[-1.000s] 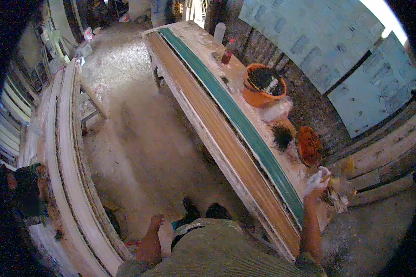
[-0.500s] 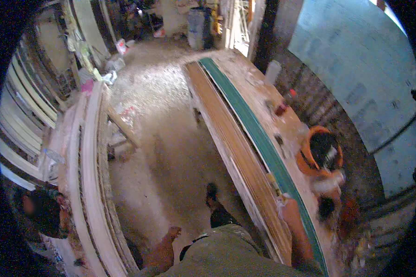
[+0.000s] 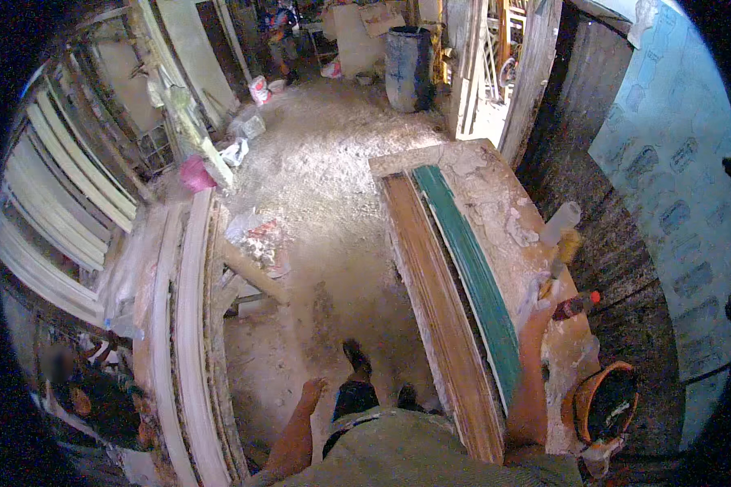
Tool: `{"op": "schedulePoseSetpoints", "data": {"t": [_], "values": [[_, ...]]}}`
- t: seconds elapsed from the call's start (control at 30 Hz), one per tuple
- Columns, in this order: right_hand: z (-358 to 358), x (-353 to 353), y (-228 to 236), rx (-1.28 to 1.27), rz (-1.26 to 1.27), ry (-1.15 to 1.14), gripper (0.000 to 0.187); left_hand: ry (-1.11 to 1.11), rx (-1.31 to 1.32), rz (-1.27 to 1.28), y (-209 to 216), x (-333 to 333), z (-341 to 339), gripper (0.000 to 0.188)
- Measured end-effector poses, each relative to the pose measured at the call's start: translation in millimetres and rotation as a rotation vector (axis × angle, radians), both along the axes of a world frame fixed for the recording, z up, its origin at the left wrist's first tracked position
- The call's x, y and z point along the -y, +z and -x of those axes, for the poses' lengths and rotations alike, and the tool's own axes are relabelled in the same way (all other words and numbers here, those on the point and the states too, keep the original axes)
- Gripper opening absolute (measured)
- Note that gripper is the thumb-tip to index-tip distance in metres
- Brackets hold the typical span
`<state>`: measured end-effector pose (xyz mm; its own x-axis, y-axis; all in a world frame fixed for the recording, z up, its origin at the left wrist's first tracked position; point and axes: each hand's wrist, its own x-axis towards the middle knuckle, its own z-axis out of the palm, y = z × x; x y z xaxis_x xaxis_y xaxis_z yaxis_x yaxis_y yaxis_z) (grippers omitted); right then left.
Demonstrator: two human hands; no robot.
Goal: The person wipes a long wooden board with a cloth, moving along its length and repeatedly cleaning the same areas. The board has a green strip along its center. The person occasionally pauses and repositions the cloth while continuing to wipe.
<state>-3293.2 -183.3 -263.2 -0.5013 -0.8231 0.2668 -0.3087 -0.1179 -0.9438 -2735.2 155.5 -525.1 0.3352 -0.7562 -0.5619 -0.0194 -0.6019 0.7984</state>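
My right hand (image 3: 538, 294) is closed round a paintbrush (image 3: 557, 268) with yellowish bristles pointing away from me. Something whitish shows at the fingers, too blurred to name. The hand hovers above the right part of the workbench (image 3: 495, 187), beside a dark red bottle with a red cap (image 3: 575, 306). Lengthwise on the bench lie a long brown wooden board (image 3: 434, 300) and, right of it, a green-painted board (image 3: 463, 260); my right forearm hides part of the green one's near end. My left hand (image 3: 313, 391) hangs open and free over the floor, holding nothing.
An orange bucket (image 3: 606, 403) with dark contents stands near right, and a pale translucent bottle (image 3: 560, 222) farther up the bench. Long pale boards (image 3: 188, 325) lie at left, where a person (image 3: 97, 398) is close. A blue barrel (image 3: 408, 69) stands far back.
My right hand with the paintbrush has moved from over the boards, forward and right, to beside the red-capped bottle. The view has shifted, bringing more of the doorway into sight.
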Motion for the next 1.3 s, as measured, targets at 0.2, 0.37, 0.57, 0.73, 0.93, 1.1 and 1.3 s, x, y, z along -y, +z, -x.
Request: {"op": "schedulePoseSetpoints", "data": {"t": [0.2,0.37,0.57,0.73,0.93,1.1,1.3], "values": [[-103,166,62,-0.502,-0.155,0.159,0.029,-0.339,0.025,-0.588,-21,68,-46,0.035],[-171,255,114,-0.106,-0.099,-0.035,0.036,-0.068,-0.092,-0.327,-28,167,-121,0.03],[-272,269,39,-0.585,-0.647,0.448,0.046,-0.483,0.224,-0.13,-27,368,-216,0.039],[-280,205,5,-0.22,-0.532,0.291,0.026,-0.045,-0.166,0.03,-12,516,-251,0.045],[-303,205,-9,0.4,-0.568,0.033,0.022,-0.505,0.112,-0.062,-1,572,-247,0.039],[-323,258,-37,0.079,-0.293,0.028,0.025,-0.834,0.029,-0.454,-7,558,-239,0.037],[-302,156,-64,0.152,-0.457,-0.396,0.024,-0.766,0.047,-0.458,3,601,-248,0.044]]}}
